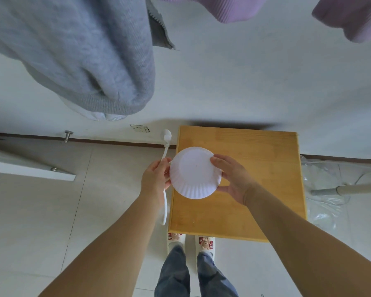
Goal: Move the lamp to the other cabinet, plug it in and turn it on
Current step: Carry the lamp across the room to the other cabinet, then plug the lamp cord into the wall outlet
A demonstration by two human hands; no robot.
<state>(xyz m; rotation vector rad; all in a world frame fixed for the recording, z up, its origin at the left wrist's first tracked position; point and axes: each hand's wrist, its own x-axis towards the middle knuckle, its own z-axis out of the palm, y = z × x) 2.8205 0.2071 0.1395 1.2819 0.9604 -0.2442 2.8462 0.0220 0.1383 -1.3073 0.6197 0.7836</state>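
Lamp (195, 173) seen from straight above: only the round white pleated shade shows, flat smooth top, ribbed flaring skirt. Base and stem hidden under the shade, so can't tell if it's resting on the cabinet or just above it. Long axis runs vertical, pointing up at the camera. It sits over the left-front part of the wooden cabinet top (255, 189), a square honey-coloured panel with visible grain, matte.

Left hand (155, 176) is at the shade's left edge, fingers curled round the white cord (165, 202); fingertips tucked behind the shade, contact with the lamp unclear. Cord is smooth round cable, looping down below the hand and running up past it to the white plug (166, 135), which points toward the wall. Prongs not visible.

Right hand (234, 179) is half open, cupping the shade's right side, fingers on the upper rim, thumb under the lower edge.

Wall socket (140, 127) is low on the white wall, just left of the plug, apart from it. Fuzzy grey garment (77, 56) and ribbed lilac knit (234, 7) hang overhead, cut off by the frame. Glossy pale floor tiles (41, 211).
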